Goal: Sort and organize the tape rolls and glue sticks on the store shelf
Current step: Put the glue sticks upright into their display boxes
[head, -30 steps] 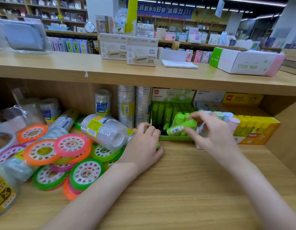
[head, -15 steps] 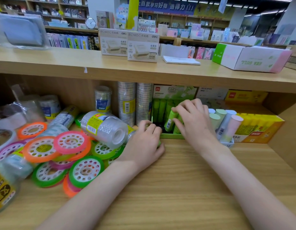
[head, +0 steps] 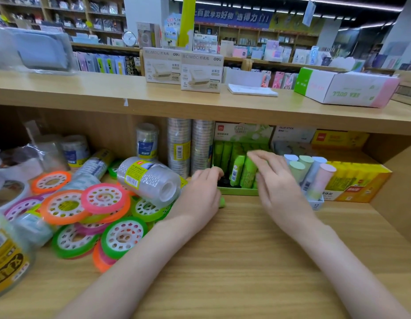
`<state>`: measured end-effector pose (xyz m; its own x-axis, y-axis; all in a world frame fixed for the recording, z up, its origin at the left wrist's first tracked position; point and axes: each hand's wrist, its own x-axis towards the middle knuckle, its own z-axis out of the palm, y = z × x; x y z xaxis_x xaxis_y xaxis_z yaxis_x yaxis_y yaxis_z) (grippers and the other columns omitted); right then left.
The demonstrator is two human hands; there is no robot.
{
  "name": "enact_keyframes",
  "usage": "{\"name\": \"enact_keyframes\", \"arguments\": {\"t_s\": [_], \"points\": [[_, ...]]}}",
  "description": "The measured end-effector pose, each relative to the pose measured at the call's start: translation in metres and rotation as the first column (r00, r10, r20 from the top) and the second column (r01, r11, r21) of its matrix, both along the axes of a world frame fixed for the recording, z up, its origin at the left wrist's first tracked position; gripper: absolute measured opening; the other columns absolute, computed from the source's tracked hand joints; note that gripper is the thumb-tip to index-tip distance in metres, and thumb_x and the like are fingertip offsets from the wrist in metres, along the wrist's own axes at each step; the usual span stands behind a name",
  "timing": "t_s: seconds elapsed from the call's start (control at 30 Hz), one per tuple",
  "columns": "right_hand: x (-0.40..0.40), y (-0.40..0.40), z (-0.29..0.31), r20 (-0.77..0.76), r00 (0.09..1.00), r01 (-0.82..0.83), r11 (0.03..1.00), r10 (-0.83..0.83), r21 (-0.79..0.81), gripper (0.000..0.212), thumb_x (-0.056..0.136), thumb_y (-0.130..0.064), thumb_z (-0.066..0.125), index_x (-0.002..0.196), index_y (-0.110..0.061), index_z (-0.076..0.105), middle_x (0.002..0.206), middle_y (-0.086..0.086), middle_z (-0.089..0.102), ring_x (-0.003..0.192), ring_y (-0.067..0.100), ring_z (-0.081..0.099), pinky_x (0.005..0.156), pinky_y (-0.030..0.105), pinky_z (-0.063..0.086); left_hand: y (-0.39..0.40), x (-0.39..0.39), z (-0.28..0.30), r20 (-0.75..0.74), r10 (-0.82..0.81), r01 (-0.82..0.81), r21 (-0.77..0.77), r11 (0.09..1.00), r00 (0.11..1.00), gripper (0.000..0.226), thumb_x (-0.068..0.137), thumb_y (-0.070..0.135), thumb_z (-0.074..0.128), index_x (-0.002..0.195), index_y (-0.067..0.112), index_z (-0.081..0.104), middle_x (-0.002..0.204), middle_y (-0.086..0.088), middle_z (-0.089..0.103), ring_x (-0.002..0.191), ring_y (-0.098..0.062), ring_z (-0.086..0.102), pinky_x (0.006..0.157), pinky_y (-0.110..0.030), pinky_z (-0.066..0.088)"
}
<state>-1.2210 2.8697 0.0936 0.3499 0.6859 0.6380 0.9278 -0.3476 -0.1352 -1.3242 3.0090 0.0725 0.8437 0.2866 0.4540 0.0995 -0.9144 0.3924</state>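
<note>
Since half a second ago our right hand (head: 274,183) has let go of the green glue stick (head: 237,168), which now leans in the green display box (head: 236,191); its fingers (head: 257,155) are spread and blurred, holding nothing. Our left hand (head: 200,194) rests curled on the wooden shelf (head: 246,261) over something green; whether it grips, we cannot tell. Beside it lies a clear tape pack (head: 149,178) on scattered coloured tape rolls (head: 103,199). Right of the box stand pastel glue sticks (head: 315,171) and a yellow carton (head: 358,180). Behind the upper shelf (head: 108,93), store aisles recede.
</note>
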Motion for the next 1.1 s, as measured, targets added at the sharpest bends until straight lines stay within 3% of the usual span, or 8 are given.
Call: {"name": "enact_keyframes", "arguments": {"t_s": [0.1, 0.2, 0.4, 0.6, 0.73, 0.83, 0.97, 1.1], "points": [[-0.01, -0.011, -0.008, -0.165, 0.968, -0.2, 0.978, 0.19, -0.049, 0.035, 0.081, 0.0, 0.045, 0.107, -0.009, 0.066, 0.104, 0.002, 0.065, 0.101, 0.01, 0.045, 0.091, 0.014, 0.031, 0.002, 0.003, 0.006, -0.107, 0.021, -0.023, -0.022, 0.999, 0.994, 0.039, 0.09, -0.001, 0.04, 0.126, 0.009, 0.047, 0.127, -0.006, 0.054, 0.121, -0.023, 0.042, 0.097, -0.031, 0.032], [-0.016, -0.008, -0.021, -0.343, 0.89, -0.398, 0.881, 0.302, -0.257, 0.037, 0.088, -0.005, 0.043, 0.119, -0.019, 0.059, 0.127, -0.012, 0.052, 0.112, 0.006, 0.038, 0.099, 0.015, 0.026, 0.004, 0.004, 0.009, -0.123, 0.062, -0.069, -0.056, 0.996, 0.99, 0.047, 0.089, -0.002, 0.039, 0.133, 0.013, 0.04, 0.132, -0.001, 0.053, 0.122, -0.021, 0.046, 0.097, -0.028, 0.034], [-0.012, -0.02, -0.019, -0.211, 0.962, -0.216, 0.96, 0.176, -0.18, 0.025, 0.088, -0.035, 0.046, 0.093, -0.015, 0.061, 0.094, -0.008, 0.05, 0.088, 0.006, 0.035, 0.077, 0.024, 0.034, 0.007, 0.0, 0.004, -0.115, 0.05, -0.056, -0.047, 0.997, 0.992, 0.045, 0.088, -0.005, 0.037, 0.127, 0.015, 0.047, 0.13, -0.004, 0.052, 0.112, -0.027, 0.055, 0.092, -0.04, 0.042], [-0.013, -0.021, -0.017, -0.283, 0.953, -0.208, 0.907, 0.105, -0.366, 0.028, 0.09, -0.026, 0.056, 0.118, -0.024, 0.053, 0.122, -0.011, 0.049, 0.114, 0.009, 0.037, 0.095, 0.025, 0.031, 0.004, -0.003, 0.001, -0.074, 0.032, -0.027, 0.058, 0.998, 0.997, 0.039, 0.088, -0.005, 0.042, 0.122, 0.009, 0.054, 0.122, -0.011, 0.051, 0.107, -0.033, 0.053, 0.085, -0.037, 0.038], [-0.004, -0.031, -0.002, -0.405, 0.911, -0.153, 0.976, 0.078, -0.154, 0.025, 0.083, -0.013, 0.066, 0.102, -0.022, 0.053, 0.101, -0.01, 0.056, 0.09, 0.011, 0.054, 0.076, 0.01, 0.04, 0.006, -0.003, -0.003, -0.104, -0.03, 0.041, 0.111, 0.993, 0.994, 0.033, 0.084, -0.006, 0.044, 0.112, 0.004, 0.06, 0.121, -0.011, 0.053, 0.111, -0.03, 0.048, 0.093, -0.034, 0.036], [0.003, -0.025, 0.015, -0.347, 0.932, -0.075, 0.993, 0.103, 0.094, 0.022, 0.076, -0.006, 0.071, 0.083, -0.017, 0.054, 0.087, -0.009, 0.05, 0.075, 0.01, 0.054, 0.069, 0.014, 0.044, 0.007, -0.002, -0.005, -0.08, -0.054, 0.064, 0.123, 0.99, 0.995, 0.026, 0.082, -0.007, 0.047, 0.101, 0.001, 0.063, 0.114, -0.013, 0.056, 0.106, -0.033, 0.048, 0.09, -0.044, 0.042], [0.004, -0.008, 0.024, -0.242, 0.965, -0.091, 0.995, 0.098, 0.038, 0.014, 0.079, -0.002, 0.066, 0.085, -0.014, 0.065, 0.091, -0.003, 0.048, 0.08, 0.003, 0.051, 0.074, 0.002, 0.035, 0.009, -0.002, -0.009, -0.078, -0.068, 0.08, 0.17, 0.982, 0.995, 0.024, 0.078, -0.002, 0.046, 0.091, 0.003, 0.065, 0.105, -0.014, 0.058, 0.096, -0.036, 0.051, 0.078, -0.05, 0.048], [0.003, 0.003, 0.024, -0.215, 0.973, -0.081, 0.996, 0.087, 0.037, 0.028, 0.084, -0.002, 0.061, 0.111, -0.008, 0.063, 0.097, -0.001, 0.048, 0.077, 0.011, 0.051, 0.073, 0.006, 0.035, 0.008, -0.003, -0.007, -0.084, -0.068, 0.082, 0.177, 0.981, 0.994, 0.024, 0.081, 0.002, 0.044, 0.095, 0.004, 0.064, 0.109, -0.013, 0.056, 0.101, -0.034, 0.048, 0.082, -0.048, 0.046]]}}
